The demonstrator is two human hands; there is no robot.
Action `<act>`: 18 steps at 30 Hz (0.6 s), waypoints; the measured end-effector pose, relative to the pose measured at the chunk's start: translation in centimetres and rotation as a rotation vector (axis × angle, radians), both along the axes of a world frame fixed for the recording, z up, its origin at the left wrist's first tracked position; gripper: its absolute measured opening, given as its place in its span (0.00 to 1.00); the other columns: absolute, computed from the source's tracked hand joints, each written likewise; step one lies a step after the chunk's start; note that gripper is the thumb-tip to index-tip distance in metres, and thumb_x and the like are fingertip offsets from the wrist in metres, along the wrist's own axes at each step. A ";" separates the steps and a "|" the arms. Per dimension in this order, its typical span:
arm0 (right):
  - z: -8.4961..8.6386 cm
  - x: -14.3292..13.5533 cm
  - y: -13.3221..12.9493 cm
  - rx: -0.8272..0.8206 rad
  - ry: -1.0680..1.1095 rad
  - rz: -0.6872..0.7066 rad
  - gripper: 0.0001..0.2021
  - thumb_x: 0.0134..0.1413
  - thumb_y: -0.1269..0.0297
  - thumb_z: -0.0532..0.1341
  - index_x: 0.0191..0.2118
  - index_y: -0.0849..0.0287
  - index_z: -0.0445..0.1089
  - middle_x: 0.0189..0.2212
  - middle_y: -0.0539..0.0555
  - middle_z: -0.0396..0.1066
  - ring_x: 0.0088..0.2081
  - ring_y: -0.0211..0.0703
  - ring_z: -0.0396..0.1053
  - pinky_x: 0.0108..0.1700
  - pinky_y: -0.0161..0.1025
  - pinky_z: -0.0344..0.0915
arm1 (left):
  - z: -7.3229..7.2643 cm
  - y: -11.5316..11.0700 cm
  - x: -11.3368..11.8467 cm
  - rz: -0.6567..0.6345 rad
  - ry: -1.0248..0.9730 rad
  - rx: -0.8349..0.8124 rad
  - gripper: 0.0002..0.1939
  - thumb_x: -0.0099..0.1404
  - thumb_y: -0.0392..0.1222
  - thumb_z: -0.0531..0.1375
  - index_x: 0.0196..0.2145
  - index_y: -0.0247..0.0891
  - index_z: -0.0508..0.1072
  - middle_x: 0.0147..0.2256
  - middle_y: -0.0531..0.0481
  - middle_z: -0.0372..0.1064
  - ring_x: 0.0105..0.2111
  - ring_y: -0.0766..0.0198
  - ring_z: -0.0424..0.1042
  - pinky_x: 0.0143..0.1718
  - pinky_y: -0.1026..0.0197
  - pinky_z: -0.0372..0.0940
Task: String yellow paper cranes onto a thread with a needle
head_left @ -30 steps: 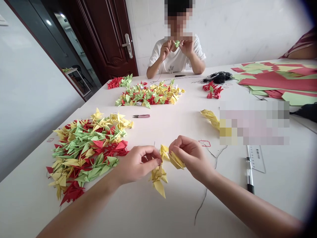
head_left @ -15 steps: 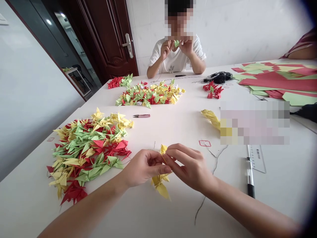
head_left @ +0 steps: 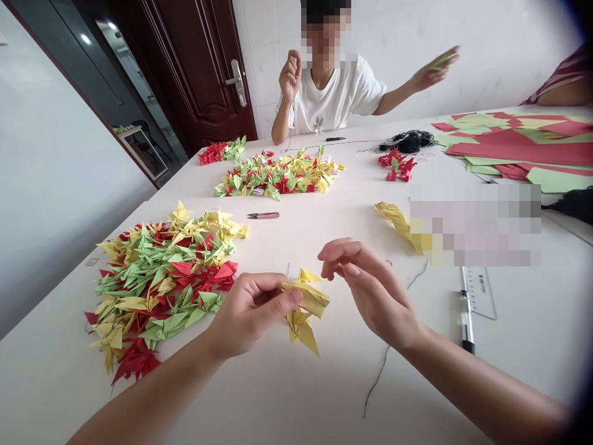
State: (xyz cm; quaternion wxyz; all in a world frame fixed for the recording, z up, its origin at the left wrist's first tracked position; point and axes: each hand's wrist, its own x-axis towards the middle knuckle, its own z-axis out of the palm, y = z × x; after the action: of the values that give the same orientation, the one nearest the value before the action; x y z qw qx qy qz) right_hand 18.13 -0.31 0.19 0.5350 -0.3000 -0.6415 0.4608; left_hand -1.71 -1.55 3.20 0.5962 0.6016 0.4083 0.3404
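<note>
Between its thumb and fingers, my left hand [head_left: 252, 309] pinches a folded yellow paper piece [head_left: 311, 296]. Just below and behind that piece lie yellow paper shapes [head_left: 303, 330] with pointed tips. My right hand [head_left: 377, 290] is raised to the right of the paper, not touching it, its fingers curved and apart with nothing visible in them. A dark thread [head_left: 377, 380] runs on the table under my right wrist. To the left of my left hand spreads a pile of red, green and yellow folded paper [head_left: 167, 272].
Small scissors [head_left: 263, 216] lie beyond my hands, near a second folded paper pile [head_left: 278, 175]. On the right are twisted yellow paper [head_left: 398, 222], a pen [head_left: 466, 321], a ruler [head_left: 482, 293] and paper sheets [head_left: 519, 148]. A person [head_left: 324, 93] sits opposite.
My right hand has let go of the yellow paper and moved up and right, its fingers opening. My left hand still holds the piece. The person opposite has spread both arms apart.
</note>
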 end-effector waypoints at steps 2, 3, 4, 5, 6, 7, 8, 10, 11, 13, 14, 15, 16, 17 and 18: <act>0.6 0.2 0.1 -0.042 -0.044 0.077 0.17 0.60 0.49 0.52 0.31 0.57 0.66 0.29 0.53 0.64 0.33 0.42 0.63 0.36 0.40 0.63 | 0.3 -0.3 0.0 0.022 -0.008 0.003 0.17 0.61 0.51 0.61 0.23 0.35 0.71 0.20 0.55 0.51 0.22 0.69 0.49 0.23 0.62 0.46; 1.0 0.2 -0.1 -0.053 -0.093 0.141 0.19 0.58 0.46 0.54 0.29 0.57 0.66 0.27 0.52 0.64 0.31 0.41 0.62 0.35 0.39 0.62 | 0.4 -0.5 0.0 0.025 -0.012 0.002 0.17 0.61 0.51 0.61 0.22 0.35 0.70 0.20 0.55 0.50 0.22 0.70 0.49 0.23 0.62 0.45; 1.4 0.2 -0.3 -0.059 -0.129 0.188 0.19 0.55 0.45 0.57 0.28 0.58 0.65 0.25 0.51 0.64 0.29 0.40 0.61 0.33 0.38 0.61 | 0.5 -0.6 0.0 0.021 -0.017 -0.001 0.17 0.61 0.50 0.61 0.22 0.35 0.70 0.20 0.55 0.50 0.22 0.70 0.49 0.23 0.62 0.45; 1.8 0.1 -0.5 -0.075 -0.154 0.222 0.19 0.54 0.45 0.58 0.28 0.58 0.65 0.24 0.51 0.64 0.28 0.39 0.60 0.32 0.37 0.60 | 0.7 -0.8 0.0 0.013 -0.025 -0.004 0.17 0.61 0.50 0.61 0.22 0.35 0.70 0.19 0.55 0.49 0.22 0.70 0.48 0.22 0.62 0.45; 2.2 0.0 -0.8 -0.106 -0.169 0.245 0.18 0.56 0.48 0.57 0.26 0.58 0.65 0.23 0.50 0.63 0.26 0.37 0.59 0.29 0.36 0.59 | 0.8 -0.9 0.1 0.000 -0.033 -0.006 0.17 0.61 0.50 0.61 0.21 0.35 0.70 0.19 0.55 0.49 0.21 0.71 0.48 0.22 0.63 0.44; 2.4 -0.1 -1.1 -0.143 -0.168 0.256 0.18 0.58 0.50 0.56 0.25 0.58 0.63 0.21 0.49 0.62 0.25 0.36 0.57 0.28 0.35 0.57 | 1.0 -1.1 0.1 -0.015 -0.043 -0.006 0.17 0.61 0.50 0.61 0.21 0.35 0.70 0.19 0.56 0.49 0.21 0.71 0.47 0.21 0.63 0.44; 2.5 -0.3 -1.3 -0.178 -0.156 0.268 0.18 0.60 0.52 0.54 0.24 0.58 0.63 0.21 0.48 0.61 0.24 0.35 0.57 0.27 0.34 0.56 | 1.1 -1.2 0.2 -0.029 -0.053 -0.007 0.17 0.61 0.49 0.61 0.21 0.35 0.70 0.19 0.56 0.49 0.21 0.71 0.46 0.21 0.63 0.44; 2.5 -0.4 -1.6 -0.221 -0.119 0.284 0.18 0.62 0.54 0.53 0.23 0.58 0.61 0.20 0.48 0.60 0.24 0.34 0.56 0.26 0.33 0.55 | 1.4 -1.5 0.2 -0.051 -0.069 -0.017 0.16 0.61 0.48 0.61 0.21 0.35 0.70 0.18 0.56 0.49 0.20 0.72 0.46 0.20 0.64 0.43; 2.4 -0.5 -1.7 -0.227 -0.105 0.288 0.18 0.61 0.54 0.53 0.24 0.58 0.62 0.20 0.48 0.60 0.24 0.34 0.56 0.26 0.33 0.55 | 1.5 -1.6 0.2 -0.059 -0.072 -0.031 0.15 0.60 0.48 0.61 0.22 0.35 0.71 0.18 0.56 0.49 0.20 0.72 0.45 0.20 0.64 0.43; 2.3 -0.4 -1.7 -0.227 -0.099 0.278 0.17 0.60 0.53 0.55 0.24 0.58 0.62 0.21 0.48 0.59 0.24 0.34 0.54 0.25 0.33 0.54 | 1.6 -1.6 0.2 -0.061 -0.073 -0.059 0.13 0.58 0.49 0.63 0.25 0.35 0.72 0.19 0.56 0.50 0.20 0.72 0.46 0.19 0.65 0.44; 2.2 -0.4 -1.7 -0.224 -0.105 0.266 0.17 0.60 0.53 0.56 0.24 0.58 0.62 0.20 0.47 0.58 0.24 0.34 0.54 0.25 0.33 0.54 | 1.6 -1.6 0.1 -0.057 -0.070 -0.064 0.13 0.57 0.50 0.64 0.26 0.35 0.72 0.19 0.56 0.51 0.20 0.72 0.47 0.19 0.65 0.44; 2.2 -0.4 -1.6 -0.222 -0.115 0.256 0.17 0.60 0.53 0.56 0.25 0.58 0.62 0.20 0.47 0.58 0.23 0.34 0.53 0.25 0.33 0.53 | 1.6 -1.5 0.0 -0.047 -0.063 -0.060 0.14 0.56 0.51 0.64 0.26 0.35 0.72 0.20 0.56 0.51 0.20 0.72 0.47 0.19 0.65 0.45; 2.2 -0.4 -1.6 -0.218 -0.127 0.247 0.17 0.60 0.53 0.56 0.25 0.58 0.62 0.20 0.48 0.59 0.23 0.33 0.53 0.25 0.33 0.53 | 1.6 -1.4 0.0 -0.035 -0.046 -0.048 0.15 0.56 0.51 0.63 0.25 0.35 0.71 0.20 0.56 0.51 0.20 0.71 0.47 0.19 0.65 0.45; 2.2 -0.4 -1.6 -0.211 -0.144 0.238 0.17 0.59 0.53 0.56 0.25 0.58 0.63 0.20 0.48 0.59 0.23 0.33 0.53 0.24 0.33 0.53 | 1.5 -1.2 -0.1 -0.026 -0.017 -0.030 0.17 0.57 0.52 0.62 0.23 0.35 0.69 0.19 0.56 0.50 0.20 0.71 0.47 0.19 0.65 0.45; 2.3 -0.4 -1.6 -0.199 -0.162 0.224 0.17 0.59 0.53 0.57 0.25 0.58 0.63 0.20 0.48 0.60 0.23 0.34 0.54 0.24 0.33 0.54 | 1.5 -1.1 -0.1 -0.016 0.019 -0.011 0.18 0.59 0.52 0.60 0.21 0.35 0.66 0.19 0.56 0.49 0.20 0.71 0.47 0.20 0.65 0.45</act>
State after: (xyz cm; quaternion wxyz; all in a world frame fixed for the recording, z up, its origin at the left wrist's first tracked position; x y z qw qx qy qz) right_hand 17.74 -1.91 2.47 0.3942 -0.3142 -0.6631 0.5533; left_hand -1.83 -2.63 4.68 0.5983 0.6048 0.4109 0.3278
